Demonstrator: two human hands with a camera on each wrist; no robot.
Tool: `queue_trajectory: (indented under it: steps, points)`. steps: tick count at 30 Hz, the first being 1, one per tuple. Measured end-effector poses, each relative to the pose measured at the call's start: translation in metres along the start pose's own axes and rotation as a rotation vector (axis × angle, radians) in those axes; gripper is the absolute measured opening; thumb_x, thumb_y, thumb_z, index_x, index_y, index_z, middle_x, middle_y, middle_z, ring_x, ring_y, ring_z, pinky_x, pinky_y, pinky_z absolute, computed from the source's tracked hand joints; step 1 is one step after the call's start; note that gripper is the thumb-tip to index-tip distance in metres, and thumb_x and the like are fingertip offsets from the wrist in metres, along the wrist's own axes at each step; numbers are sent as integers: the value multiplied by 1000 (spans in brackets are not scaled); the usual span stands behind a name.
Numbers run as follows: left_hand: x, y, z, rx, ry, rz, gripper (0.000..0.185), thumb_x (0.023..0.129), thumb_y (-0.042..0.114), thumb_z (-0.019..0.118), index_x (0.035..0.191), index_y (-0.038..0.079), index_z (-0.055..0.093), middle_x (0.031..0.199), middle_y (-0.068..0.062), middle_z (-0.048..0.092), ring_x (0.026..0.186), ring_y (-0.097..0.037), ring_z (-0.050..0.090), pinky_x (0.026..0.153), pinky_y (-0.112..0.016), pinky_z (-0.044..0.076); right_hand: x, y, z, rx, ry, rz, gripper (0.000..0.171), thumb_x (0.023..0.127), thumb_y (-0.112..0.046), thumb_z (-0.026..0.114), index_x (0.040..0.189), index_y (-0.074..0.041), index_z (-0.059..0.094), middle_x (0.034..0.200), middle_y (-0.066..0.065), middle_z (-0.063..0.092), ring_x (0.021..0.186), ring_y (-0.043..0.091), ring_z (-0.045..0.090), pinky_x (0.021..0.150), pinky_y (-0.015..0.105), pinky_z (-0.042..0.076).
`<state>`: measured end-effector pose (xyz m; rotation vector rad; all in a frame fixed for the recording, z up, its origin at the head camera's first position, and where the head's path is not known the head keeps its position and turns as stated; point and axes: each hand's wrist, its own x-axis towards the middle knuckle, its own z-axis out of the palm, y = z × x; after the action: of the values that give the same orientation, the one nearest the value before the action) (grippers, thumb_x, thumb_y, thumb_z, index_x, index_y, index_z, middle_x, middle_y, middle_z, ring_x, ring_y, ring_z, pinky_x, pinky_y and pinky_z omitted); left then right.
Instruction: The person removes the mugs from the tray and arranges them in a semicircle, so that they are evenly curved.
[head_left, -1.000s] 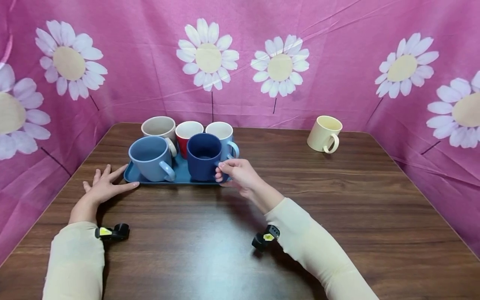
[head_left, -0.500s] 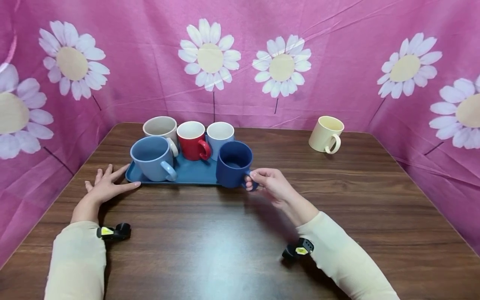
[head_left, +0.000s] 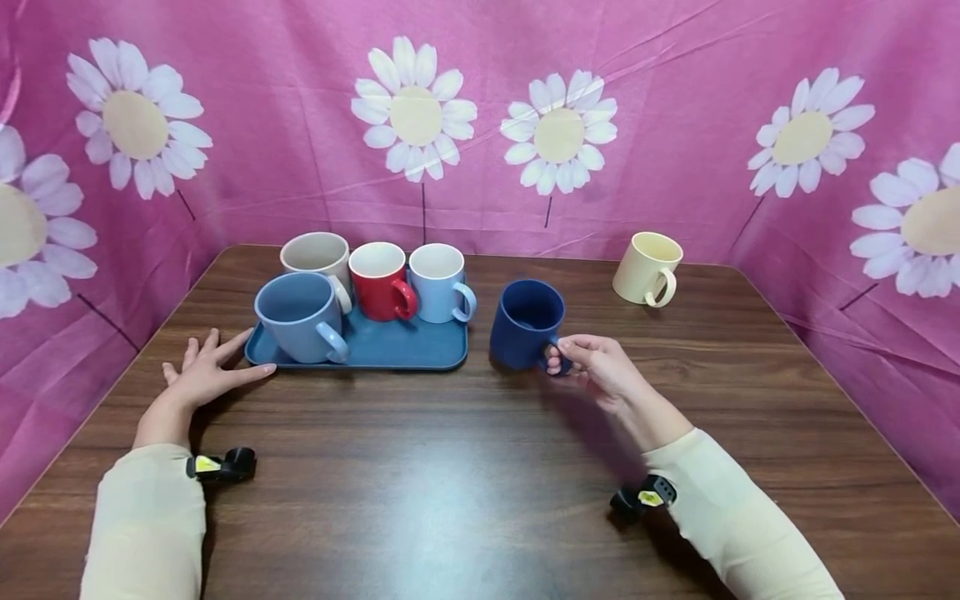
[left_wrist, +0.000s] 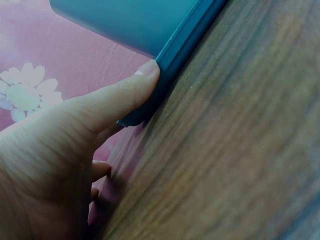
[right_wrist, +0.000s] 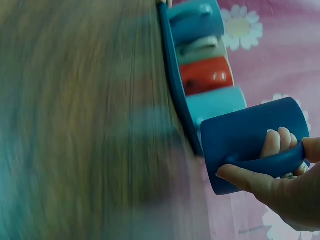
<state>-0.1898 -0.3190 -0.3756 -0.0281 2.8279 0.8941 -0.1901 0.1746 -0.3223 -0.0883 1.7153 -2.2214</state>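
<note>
right hand (head_left: 600, 371) is gripping dark blue mug (head_left: 527, 323) by handle, keeping it level | left hand (head_left: 204, 372), fingers flat, is bracing blue tray (head_left: 390, 352)

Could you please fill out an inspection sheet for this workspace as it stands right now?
Surface: dark wooden table, bare in the foreground.
Job's things: dark blue mug, upright, off the tray to its right; whether it rests on the table cannot be told.
Clutter: blue tray holding a large light blue mug, beige mug, red mug and small light blue mug; cream mug alone at far right.
Grips: right hand holds the dark blue mug's handle; left hand lies flat on the table, thumb against the tray's edge.
Cables: nothing seen.
Surroundings: pink daisy-print cloth on three sides.
</note>
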Motion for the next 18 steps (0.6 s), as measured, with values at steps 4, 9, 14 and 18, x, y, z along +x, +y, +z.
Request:
queue_trajectory:
  steps: [4, 9, 14, 18]
  points:
    - [-1, 0, 1, -6, -2, -2, 90, 75, 55, 55, 139, 13, 7, 132, -34, -15, 114, -46, -27, 74, -67, -21, 4, -6, -13, 28, 27, -6, 27, 89, 4, 37, 75, 0, 60, 67, 7, 57, 60, 14, 57, 68, 31, 49]
    - [-1, -1, 1, -5, 1, -2, 90, 75, 55, 55, 139, 13, 8, 132, -35, -15, 114, -46, -27, 74, -67, -21, 13, -12, -32, 55, 65, -30, 28, 88, 5, 37, 73, 0, 60, 66, 7, 57, 59, 13, 57, 64, 27, 49]
    - [-1, -2, 0, 3, 5, -1, 90, 75, 55, 55, 140, 14, 8, 132, -35, -14, 114, -46, -27, 74, -67, -20, 24, -20, -53, 56, 77, -75, 26, 88, 2, 40, 72, 0, 60, 66, 7, 57, 59, 13, 56, 64, 29, 49]
    - [0, -1, 0, 4, 4, -2, 91, 74, 55, 55, 140, 14, 8, 132, -35, -14, 114, -46, -27, 74, -67, -20, 37, -24, -75, 86, 65, -92, 21, 87, -1, 45, 74, 1, 61, 66, 7, 57, 59, 13, 56, 63, 29, 49]
